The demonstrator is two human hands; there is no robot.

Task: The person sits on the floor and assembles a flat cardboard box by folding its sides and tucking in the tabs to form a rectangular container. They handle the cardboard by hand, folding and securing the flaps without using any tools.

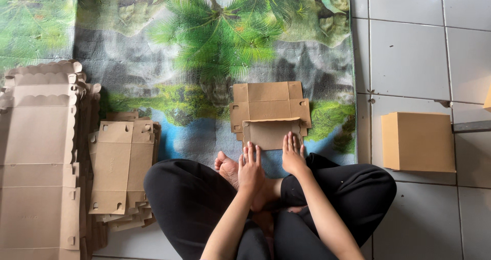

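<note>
A flat cardboard sheet [269, 114] lies on the printed mat [215, 50], just in front of the crossed legs [204, 198] of the seated person. It is plain brown, cut as a box blank, with crease lines that divide it into panels and small flaps at both short ends. The side flaps have little notches. The near edge panel is folded up a little and casts a shadow on the rest of the sheet.

The left hand [250, 170] is flat, fingers straight and together, and its fingertips are at the near edge of the sheet. The right hand [293, 155] is also flat and open, with the fingertips resting on the folded near panel. Neither hand grips anything.

To the left lie two stacks of the same kind of blanks: a small stack [123, 168] and a longer stack [41, 157] with wavy edges. On the tiled floor [409, 45] to the right stands a finished brown box [418, 141].
</note>
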